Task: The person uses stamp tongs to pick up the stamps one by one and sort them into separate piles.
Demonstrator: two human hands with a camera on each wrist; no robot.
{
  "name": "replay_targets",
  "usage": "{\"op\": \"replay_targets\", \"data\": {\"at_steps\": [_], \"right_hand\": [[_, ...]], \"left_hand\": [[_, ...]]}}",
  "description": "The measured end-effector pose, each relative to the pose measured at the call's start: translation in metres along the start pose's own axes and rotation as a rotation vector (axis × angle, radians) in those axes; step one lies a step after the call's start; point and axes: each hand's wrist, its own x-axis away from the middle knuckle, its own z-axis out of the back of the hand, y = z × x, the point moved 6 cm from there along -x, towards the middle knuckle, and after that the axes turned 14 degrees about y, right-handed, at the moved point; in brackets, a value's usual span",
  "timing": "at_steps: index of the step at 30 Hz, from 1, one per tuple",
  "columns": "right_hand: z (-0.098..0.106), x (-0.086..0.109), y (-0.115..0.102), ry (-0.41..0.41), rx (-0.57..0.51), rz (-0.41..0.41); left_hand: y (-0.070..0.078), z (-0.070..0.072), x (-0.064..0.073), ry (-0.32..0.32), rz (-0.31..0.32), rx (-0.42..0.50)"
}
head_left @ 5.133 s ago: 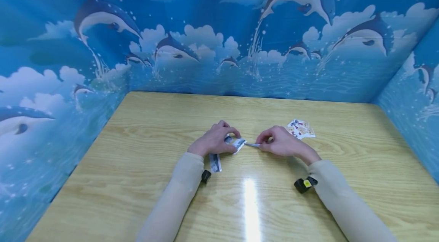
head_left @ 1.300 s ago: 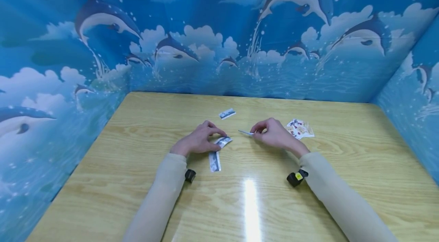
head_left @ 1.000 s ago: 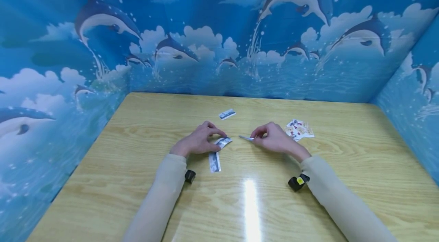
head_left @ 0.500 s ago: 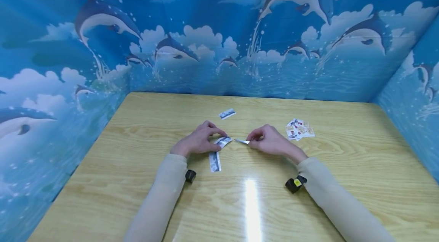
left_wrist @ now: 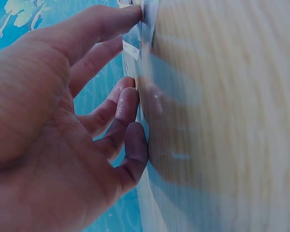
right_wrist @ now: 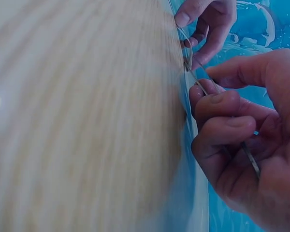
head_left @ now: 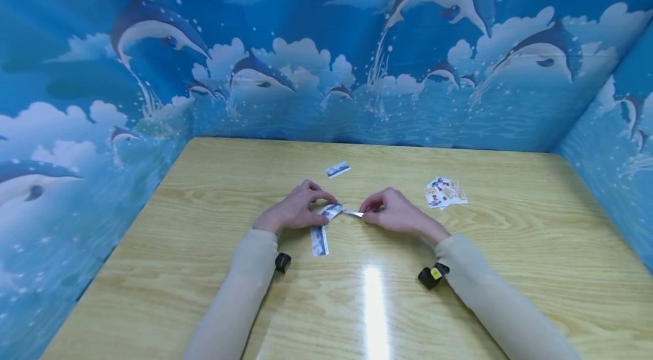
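Note:
My left hand [head_left: 295, 210] rests at the middle of the table and holds a small grey-and-white picture card [head_left: 332, 211] by its edges, bowed between thumb and finger. In the left wrist view a strip of that card [left_wrist: 131, 50] shows at the thumb tip. From the right, my right hand [head_left: 397, 214] pinches a second thin card [head_left: 353, 214], seen nearly edge-on, its left end at the bowed card's right end. Inside my right palm a thin dark edge [right_wrist: 251, 159] shows, partly covered by fingers. Another grey card [head_left: 319, 242] lies flat below my left hand.
One more grey card [head_left: 338, 169] lies farther back on the wooden table [head_left: 229, 178]. Right of my right hand sits an overlapping group of white cards with red print [head_left: 445, 193]. A dolphin-printed blue curtain [head_left: 306, 110] borders the table's back and sides.
My right hand has moved left and down, bringing its card to the bowed one. Compared with the oldest frame, my left hand is farther left and a grey card shows at the back.

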Motion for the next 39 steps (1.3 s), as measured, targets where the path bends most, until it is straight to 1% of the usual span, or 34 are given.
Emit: {"op": "replay_targets", "data": {"at_steps": [10, 19, 23, 28, 32, 39], "right_hand": [[-0.008, -0.001, -0.006, -0.008, -0.017, 0.031], [-0.012, 0.002, -0.013, -0.011, -0.026, 0.021], [-0.013, 0.002, -0.014, 0.001, -0.023, 0.018], [-0.012, 0.002, -0.016, 0.012, -0.019, 0.037], [-0.011, 0.002, -0.016, 0.022, -0.021, 0.050], [-0.008, 0.004, -0.015, 0.053, -0.036, 0.049]], "left_hand": [[0.001, 0.001, 0.001, 0.001, -0.006, -0.005], [0.002, 0.001, 0.001, 0.007, 0.002, -0.011], [0.001, 0.001, 0.000, 0.007, 0.007, -0.009], [0.001, 0.002, 0.001, 0.009, 0.008, -0.008], [0.003, 0.003, 0.002, 0.002, 0.009, -0.005], [0.003, 0.006, 0.005, 0.003, 0.013, -0.010]]}}
